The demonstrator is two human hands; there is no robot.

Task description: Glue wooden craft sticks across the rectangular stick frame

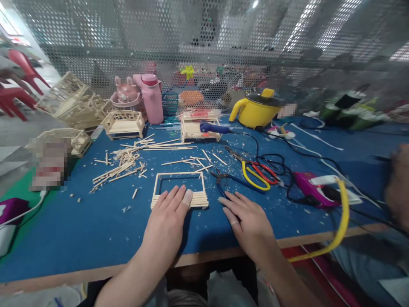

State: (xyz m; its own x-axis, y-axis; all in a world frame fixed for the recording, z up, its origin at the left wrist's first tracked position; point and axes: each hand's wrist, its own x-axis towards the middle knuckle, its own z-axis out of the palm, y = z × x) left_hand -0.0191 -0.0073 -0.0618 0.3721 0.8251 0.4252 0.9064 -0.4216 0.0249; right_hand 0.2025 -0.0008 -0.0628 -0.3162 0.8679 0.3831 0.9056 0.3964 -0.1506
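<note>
A small rectangular frame of thin wooden sticks lies on the blue table, with several sticks side by side along its near edge. My left hand rests flat on that near edge, fingers stretched forward; a pale covering wraps one fingertip. To its right, my right hand lies on the table with fingers spread, its fingertips by the handles of the dark blue pliers. It holds nothing that I can see. Behind the frame are loose sticks in a scattered pile.
Scissors with yellow and red handles lie right of centre. A blue glue gun rests on a small stick piece at the back, near a yellow pot and pink bottle. Cables cross the right side, where another person's arm shows.
</note>
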